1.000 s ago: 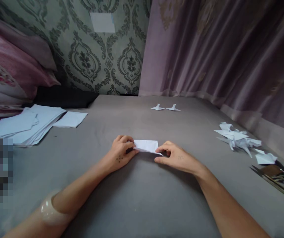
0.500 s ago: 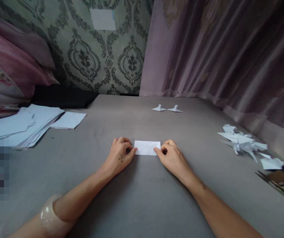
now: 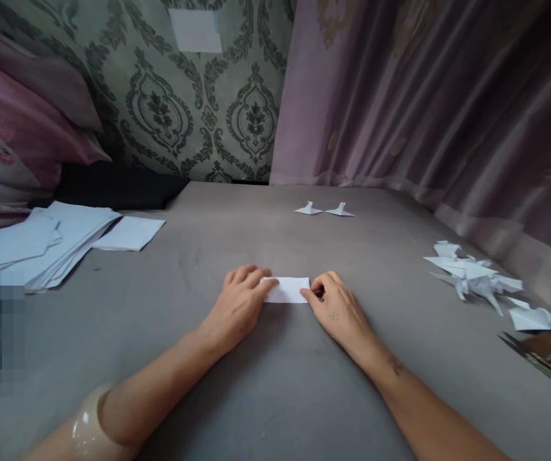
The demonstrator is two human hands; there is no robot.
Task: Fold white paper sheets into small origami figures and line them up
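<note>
A small folded strip of white paper (image 3: 289, 291) lies on the grey cloth surface in front of me. At its left end rests my left hand (image 3: 239, 301), palm down, fingers loosely extended and the thumb on the paper near its upper edge. My right hand (image 3: 336, 304) is closed on the right end, pinching it between thumb and curled forefinger. Part of the strip's left end is hidden under my left hand.
Two folded paper figures (image 3: 324, 210) stand toward the back. Loose white sheets (image 3: 71, 240) lie at left beside a black cloth (image 3: 116, 186). At right are a pile of folded paper pieces (image 3: 472, 272) and scissors (image 3: 525, 352) near the curtain (image 3: 400, 96).
My left hand has let go of its pinch and flattened, its thumb moving up and inward over the strip. The right hand keeps its pinch. The view has shifted slightly.
</note>
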